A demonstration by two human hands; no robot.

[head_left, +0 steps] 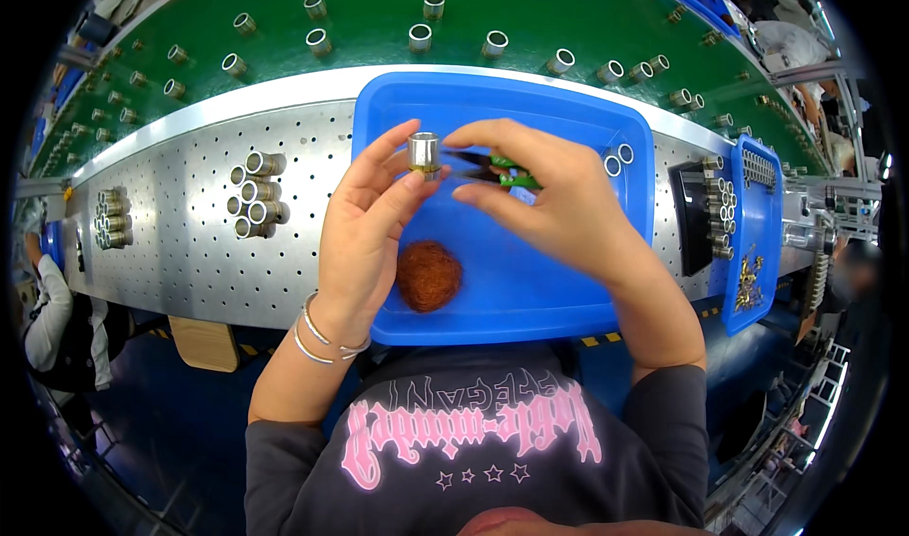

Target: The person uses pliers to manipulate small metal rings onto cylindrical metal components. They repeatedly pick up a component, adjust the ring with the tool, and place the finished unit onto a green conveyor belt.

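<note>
Left hand (pixel 365 219) pinches a small metal cylinder (pixel 423 151) between thumb and fingertips, held up over the blue tray (pixel 530 294). Right hand (pixel 554 200) grips green-handled pliers (pixel 502 170), their tips right at the cylinder. A reddish-brown wire tangle (pixel 428 275) lies in the tray below. Stacked metal sleeves (pixel 256 195) sit on the perforated bench (pixel 189 242), left.

Tray (pixel 587 299) on table (pixel 189 242), wad (pixel 428 275) in tray, two rings (pixel 618 159) in far right corner; cylinder pile (pixel 256 195) left of tray.
</note>
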